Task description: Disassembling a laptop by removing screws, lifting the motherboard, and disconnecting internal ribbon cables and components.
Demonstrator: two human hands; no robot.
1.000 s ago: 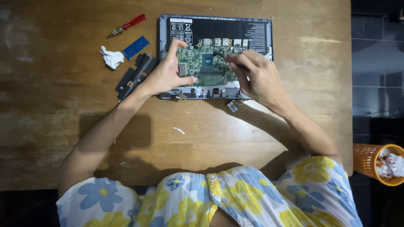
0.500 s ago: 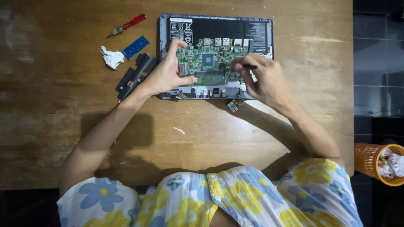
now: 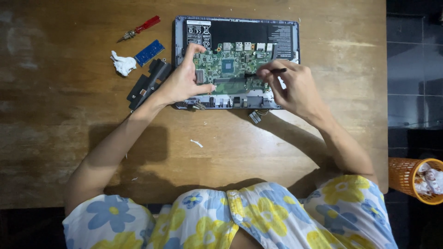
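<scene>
Green circuit board (image 3: 228,69), red-handled screwdriver (image 3: 140,27)

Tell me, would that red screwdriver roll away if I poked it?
Probably a little. The red screwdriver has a rounded handle and lies flat on the wooden table, so a sideways poke may roll it. It looks small and stiff, likely light to lift.

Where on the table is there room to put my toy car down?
The wide bare wood right of the opened laptop out to the table edge, and the front left corner. Crowded: left of the laptop, where the red screwdriver, blue strip, white wad and black part lie beside the left hand.
</scene>
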